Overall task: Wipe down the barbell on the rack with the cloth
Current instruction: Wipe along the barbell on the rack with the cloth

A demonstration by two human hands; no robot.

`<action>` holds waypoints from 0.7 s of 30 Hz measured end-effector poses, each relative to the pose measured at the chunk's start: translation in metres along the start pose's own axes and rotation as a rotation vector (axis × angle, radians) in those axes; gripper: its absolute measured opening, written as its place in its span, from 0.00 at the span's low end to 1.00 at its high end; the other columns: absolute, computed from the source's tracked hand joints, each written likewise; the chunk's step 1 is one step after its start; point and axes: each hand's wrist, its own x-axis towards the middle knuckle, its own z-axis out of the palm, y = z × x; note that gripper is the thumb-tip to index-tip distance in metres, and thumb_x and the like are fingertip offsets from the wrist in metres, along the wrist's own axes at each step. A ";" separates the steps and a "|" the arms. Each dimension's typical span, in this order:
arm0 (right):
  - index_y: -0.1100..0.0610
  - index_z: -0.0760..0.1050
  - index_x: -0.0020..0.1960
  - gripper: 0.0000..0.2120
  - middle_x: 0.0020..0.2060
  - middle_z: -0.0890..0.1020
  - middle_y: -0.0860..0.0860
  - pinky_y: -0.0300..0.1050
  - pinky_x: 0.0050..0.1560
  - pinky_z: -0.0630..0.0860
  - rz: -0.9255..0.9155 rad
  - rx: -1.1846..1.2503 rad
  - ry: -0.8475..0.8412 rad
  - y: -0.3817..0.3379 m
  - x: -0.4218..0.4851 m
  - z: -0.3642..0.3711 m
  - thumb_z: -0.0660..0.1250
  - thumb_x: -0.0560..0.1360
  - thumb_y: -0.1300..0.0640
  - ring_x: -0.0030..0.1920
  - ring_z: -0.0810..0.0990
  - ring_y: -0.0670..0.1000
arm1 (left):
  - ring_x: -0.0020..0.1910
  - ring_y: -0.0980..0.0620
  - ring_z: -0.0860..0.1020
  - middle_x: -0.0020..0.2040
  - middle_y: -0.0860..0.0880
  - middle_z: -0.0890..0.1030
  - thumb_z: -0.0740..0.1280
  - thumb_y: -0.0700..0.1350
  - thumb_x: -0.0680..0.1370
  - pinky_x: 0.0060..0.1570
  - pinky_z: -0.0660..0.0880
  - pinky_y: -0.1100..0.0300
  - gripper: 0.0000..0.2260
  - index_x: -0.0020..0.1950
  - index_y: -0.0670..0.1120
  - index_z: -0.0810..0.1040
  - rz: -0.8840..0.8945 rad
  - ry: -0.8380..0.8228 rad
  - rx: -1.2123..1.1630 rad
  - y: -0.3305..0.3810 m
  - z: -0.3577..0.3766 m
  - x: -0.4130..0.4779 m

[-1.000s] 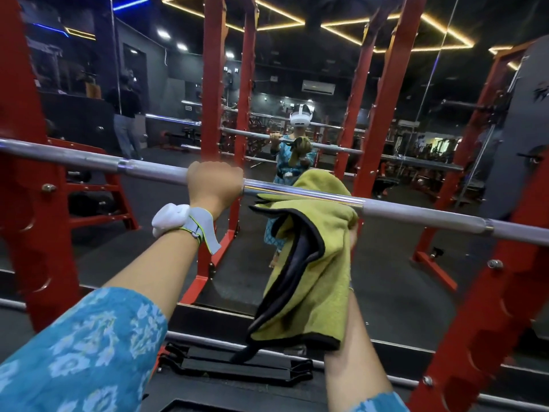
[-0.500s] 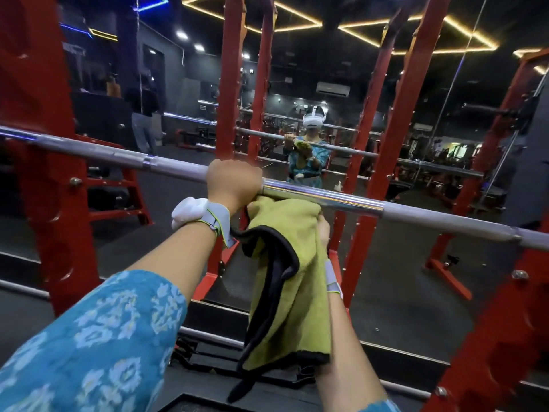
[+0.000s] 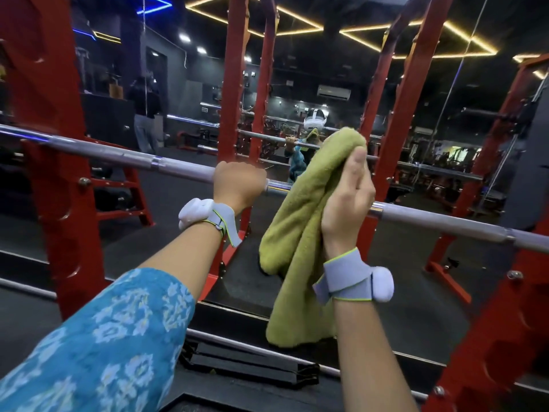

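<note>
A steel barbell runs across the view on the red rack, sloping down to the right. My left hand grips the bar near its middle. My right hand holds a bunched green cloth just right of the left hand, raised in front of the bar. The cloth's top rises above the bar and its lower end hangs well below it. Where the cloth hangs, the bar is hidden.
Red rack uprights stand on both sides and behind the bar. A mirror wall ahead reflects me and the gym. A person stands at the back left. Black mats lie on the floor below.
My right hand has turned and lifted the cloth from under the bar up in front of it. The black-edged side no longer shows. My left hand keeps its grip.
</note>
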 end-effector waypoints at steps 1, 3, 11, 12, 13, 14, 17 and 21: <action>0.59 0.76 0.62 0.25 0.56 0.80 0.53 0.49 0.63 0.71 -0.153 -0.173 0.015 0.000 0.005 0.001 0.53 0.79 0.43 0.59 0.77 0.52 | 0.39 0.39 0.78 0.40 0.38 0.82 0.35 0.53 0.66 0.38 0.56 0.53 0.36 0.39 0.38 0.81 0.004 -0.003 0.006 0.001 0.000 -0.001; 0.60 0.75 0.64 0.26 0.59 0.79 0.56 0.47 0.62 0.69 -0.408 -0.565 -0.027 0.010 0.013 0.004 0.53 0.78 0.43 0.59 0.76 0.56 | 0.42 0.39 0.78 0.43 0.39 0.82 0.33 0.53 0.65 0.39 0.56 0.54 0.38 0.41 0.40 0.81 0.032 -0.006 0.039 0.001 -0.001 0.000; 0.55 0.77 0.35 0.19 0.32 0.79 0.53 0.52 0.49 0.64 -0.607 -1.308 -0.005 0.091 0.014 0.019 0.58 0.77 0.45 0.44 0.78 0.60 | 0.41 0.40 0.78 0.42 0.39 0.82 0.33 0.52 0.66 0.39 0.56 0.54 0.37 0.41 0.40 0.82 0.046 0.011 0.059 0.000 0.000 0.002; 0.56 0.77 0.34 0.20 0.30 0.78 0.53 0.52 0.48 0.63 -0.611 -1.306 0.007 0.092 0.014 0.023 0.57 0.77 0.46 0.43 0.78 0.60 | 0.41 0.39 0.78 0.42 0.40 0.82 0.33 0.52 0.66 0.39 0.57 0.54 0.37 0.42 0.41 0.81 0.068 -0.001 0.065 -0.002 0.001 0.002; 0.56 0.77 0.33 0.20 0.30 0.78 0.53 0.52 0.48 0.63 -0.616 -1.306 0.012 0.090 0.015 0.024 0.57 0.77 0.46 0.43 0.78 0.60 | 0.42 0.39 0.78 0.42 0.40 0.82 0.33 0.52 0.66 0.39 0.57 0.54 0.37 0.42 0.41 0.81 0.087 -0.003 0.064 -0.001 -0.002 0.001; 0.56 0.77 0.33 0.20 0.29 0.78 0.53 0.52 0.48 0.63 -0.633 -1.303 0.022 0.093 0.015 0.028 0.58 0.77 0.46 0.43 0.79 0.60 | 0.42 0.39 0.78 0.42 0.40 0.82 0.34 0.52 0.67 0.39 0.57 0.54 0.36 0.41 0.41 0.81 0.100 0.012 0.051 -0.003 0.000 0.002; 0.56 0.77 0.33 0.20 0.29 0.78 0.53 0.52 0.49 0.64 -0.682 -1.300 0.032 0.096 0.010 0.037 0.58 0.77 0.46 0.43 0.79 0.60 | 0.33 0.40 0.78 0.31 0.41 0.80 0.41 0.51 0.72 0.35 0.63 0.55 0.30 0.31 0.41 0.79 0.118 0.071 -0.036 -0.006 -0.002 0.002; 0.56 0.77 0.33 0.21 0.29 0.78 0.53 0.52 0.49 0.64 -0.715 -1.273 0.036 0.102 0.005 0.057 0.57 0.78 0.45 0.43 0.78 0.59 | 0.21 0.43 0.73 0.21 0.43 0.73 0.54 0.46 0.74 0.28 0.67 0.59 0.22 0.22 0.43 0.72 0.138 0.185 -0.036 -0.034 0.006 0.002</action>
